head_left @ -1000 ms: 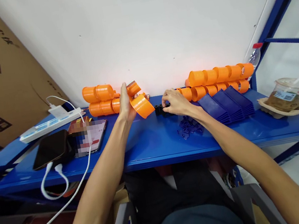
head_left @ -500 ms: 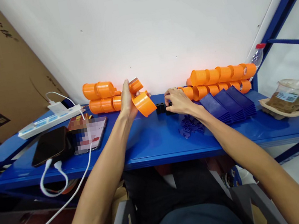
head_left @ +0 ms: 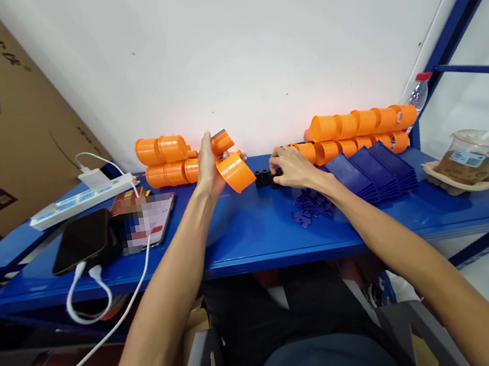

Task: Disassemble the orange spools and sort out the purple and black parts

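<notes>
Mid-assembly, by the look: left hand (head_left: 207, 167) clamped on orange housing (head_left: 234, 171); right hand (head_left: 289, 167) pinching black insert (head_left: 274, 179) (many orange shells (head_left: 359, 124) unassembled).

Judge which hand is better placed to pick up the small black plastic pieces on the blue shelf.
Right. The right hand already rests on the small black plastic pieces, while the left hand is occupied holding an orange plastic cup-shaped part.

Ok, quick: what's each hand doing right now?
Left hand: closed, holding an orange cup.
Right hand: fingers curled on the small black parts; a firm grip cannot be told.
</notes>
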Motion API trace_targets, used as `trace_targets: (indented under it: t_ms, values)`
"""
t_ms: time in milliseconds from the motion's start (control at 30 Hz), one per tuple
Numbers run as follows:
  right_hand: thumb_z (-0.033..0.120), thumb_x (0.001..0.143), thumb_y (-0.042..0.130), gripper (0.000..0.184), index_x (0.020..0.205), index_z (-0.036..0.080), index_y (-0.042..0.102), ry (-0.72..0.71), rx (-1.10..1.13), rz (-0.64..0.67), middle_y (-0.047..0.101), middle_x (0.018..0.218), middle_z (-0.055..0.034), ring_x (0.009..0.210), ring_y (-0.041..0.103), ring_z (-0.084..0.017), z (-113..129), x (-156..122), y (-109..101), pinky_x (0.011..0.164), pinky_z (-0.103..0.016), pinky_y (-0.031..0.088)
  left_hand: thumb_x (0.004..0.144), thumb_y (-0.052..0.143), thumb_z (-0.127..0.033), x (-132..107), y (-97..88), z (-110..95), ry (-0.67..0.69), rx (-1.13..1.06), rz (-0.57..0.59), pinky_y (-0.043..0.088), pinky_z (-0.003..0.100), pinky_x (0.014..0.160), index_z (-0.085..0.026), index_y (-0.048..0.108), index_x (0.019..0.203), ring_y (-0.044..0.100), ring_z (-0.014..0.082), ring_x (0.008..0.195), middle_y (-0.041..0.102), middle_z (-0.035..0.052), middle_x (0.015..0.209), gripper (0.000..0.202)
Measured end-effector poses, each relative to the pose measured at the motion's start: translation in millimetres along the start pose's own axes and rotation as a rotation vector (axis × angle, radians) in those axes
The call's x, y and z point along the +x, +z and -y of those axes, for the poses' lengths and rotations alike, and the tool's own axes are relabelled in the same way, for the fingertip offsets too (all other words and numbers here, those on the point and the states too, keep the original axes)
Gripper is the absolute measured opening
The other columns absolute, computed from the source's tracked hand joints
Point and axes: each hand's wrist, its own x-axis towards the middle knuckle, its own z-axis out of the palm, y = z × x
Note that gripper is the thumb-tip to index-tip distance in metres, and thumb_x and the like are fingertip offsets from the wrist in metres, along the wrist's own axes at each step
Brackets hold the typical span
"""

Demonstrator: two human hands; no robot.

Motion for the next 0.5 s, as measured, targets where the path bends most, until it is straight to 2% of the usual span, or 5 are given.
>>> trace_targets:
  t_ms: [167,400,500]
  values:
    - [0.016,0.076,0.061,0.012,0.087,0.02,0.064,0.001,0.027,-0.027,0.066,0.112,-0.0126,0.11,0.054,-0.032,1,-3,-11,0.093,-0.043,0.041,0.091,0.065,-0.065,1,-2.6,-1,-0.013,-0.006,0.024,0.06,0.032,0.065,-0.025,0.052,0.093,0.063,0.0175,0.051,0.041,-0.007,0.049,0.043]
    - [0.016,0.072,0.058,0.036,0.108,0.022,0.061,0.011,0.085,-0.105,0.068,0.113,-0.0118,0.109,0.056,-0.032,-8,-7,-21,0.093,-0.046,0.045,0.094,0.061,-0.064,-1,1.6,-1,-0.015,-0.003,-0.009,0.06,0.033,0.065,-0.024,0.052,0.09,0.06,0.0175,0.049,0.041,-0.0065,0.048,0.041]
    - [0.015,0.076,0.055,0.037,0.112,0.021,0.061,-0.022,0.169,-0.238,0.068,0.116,-0.0113,0.111,0.058,-0.031,-7,-8,-22,0.097,-0.046,0.046,0.095,0.062,-0.063,-3,2.1,-2,-0.01,0.001,-0.001,0.058,0.033,0.063,-0.024,0.052,0.087,0.059,0.0173,0.048,0.042,-0.0061,0.047,0.041]
